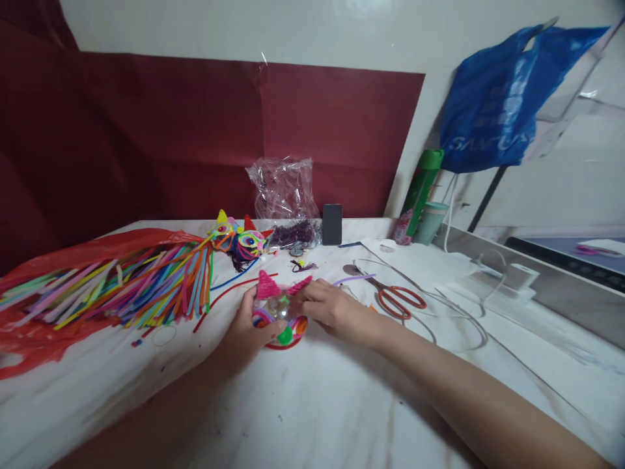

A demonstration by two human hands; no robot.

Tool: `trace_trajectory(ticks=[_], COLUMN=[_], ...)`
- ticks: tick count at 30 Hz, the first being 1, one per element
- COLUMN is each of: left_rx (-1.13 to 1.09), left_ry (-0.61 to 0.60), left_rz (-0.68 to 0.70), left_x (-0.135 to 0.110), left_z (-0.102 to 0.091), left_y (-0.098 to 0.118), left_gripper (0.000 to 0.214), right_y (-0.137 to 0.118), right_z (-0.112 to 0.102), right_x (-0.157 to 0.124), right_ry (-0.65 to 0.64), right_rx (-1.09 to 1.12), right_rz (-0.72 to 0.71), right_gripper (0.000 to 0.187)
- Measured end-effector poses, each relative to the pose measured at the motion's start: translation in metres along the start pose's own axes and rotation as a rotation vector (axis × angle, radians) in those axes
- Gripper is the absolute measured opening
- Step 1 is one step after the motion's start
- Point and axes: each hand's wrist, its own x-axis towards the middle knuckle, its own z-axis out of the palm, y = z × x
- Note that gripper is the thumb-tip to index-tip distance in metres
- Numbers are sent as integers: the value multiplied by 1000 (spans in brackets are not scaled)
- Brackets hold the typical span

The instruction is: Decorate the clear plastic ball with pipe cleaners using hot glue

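A small pipe-cleaner craft mask [282, 312] with pink pointed ears and a red rim rests on the white table [342, 404]. My left hand [247, 329] grips its left side, fingers curled round it. My right hand [328, 306] pinches its right pink ear. A finished colourful mask [237, 239] lies farther back. A purple pipe cleaner [352, 279] lies just beyond my right hand.
A heap of coloured pipe cleaners [141, 283] lies on a red plastic bag [58, 260] at the left. Red-handled scissors [395, 296], a dark phone [332, 224], a clear plastic bag [283, 189], a green bottle [420, 189], white cables [459, 319] and a blue bag [498, 104] are to the back and right.
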Motion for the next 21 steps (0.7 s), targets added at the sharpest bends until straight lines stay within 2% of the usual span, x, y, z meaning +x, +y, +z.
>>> trace_trajectory(ticks=[4,15,21], left_rx=[37,20,12], left_ry=[-49,-85,-123], left_rz=[-17,-62,-12], left_x=[0,2,3], left_z=[-1,-3,-5], left_y=[2,1,-2], left_gripper=[70,72,62], right_y=[-3,-2,1], right_z=[-2,4,14], right_x=[2,0,-3], right_ry=[-37,9,60], right_rx=[5,-46,-65], right_rz=[-24,-61,-55], right_gripper=[22,29,30])
